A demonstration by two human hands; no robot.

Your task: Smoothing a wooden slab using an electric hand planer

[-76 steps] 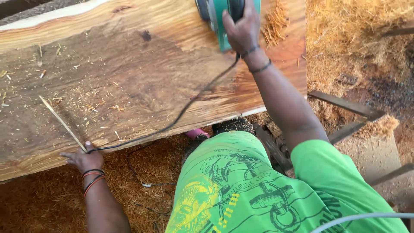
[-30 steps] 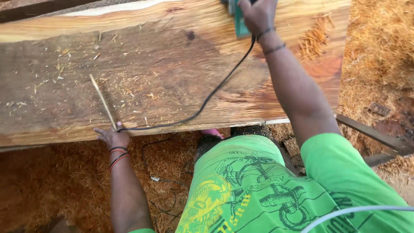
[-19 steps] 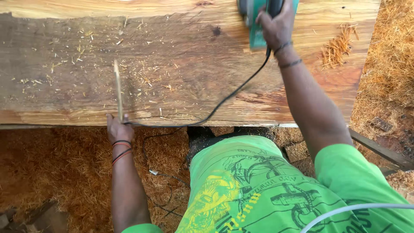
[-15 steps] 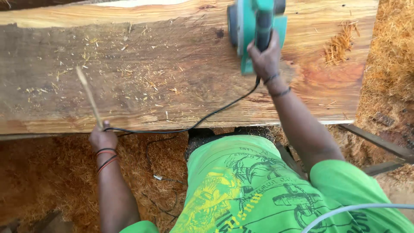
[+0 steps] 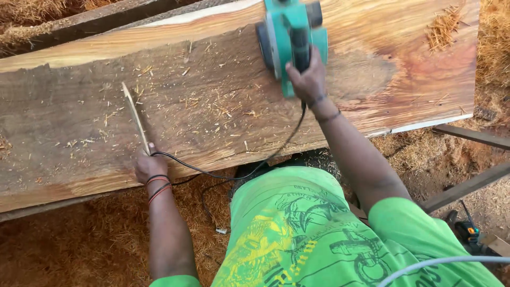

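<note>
A wide wooden plank [image 5: 79, 117] lies across the view, dull grey-brown on the left and fresh reddish on the right. My right hand [image 5: 307, 79] grips the black handle of a green electric planer [image 5: 289, 32] that rests on the plank near its far edge. My left hand [image 5: 150, 166] sits at the plank's near edge and holds a thin wooden stick [image 5: 135, 117] together with the planer's black cord [image 5: 249, 167]. The stick lies flat on the plank and points away from me.
Wood shavings [image 5: 79, 239] cover the ground below the plank. Dark metal bars [image 5: 467, 186] run at the right. A small power tool [image 5: 467, 234] lies at the lower right. A pale hose [image 5: 441, 263] crosses my green shirt.
The planer and my right hand have come back toward me and leftward over the plank. My left hand stays at the near edge with the stick, whose angle shifts.
</note>
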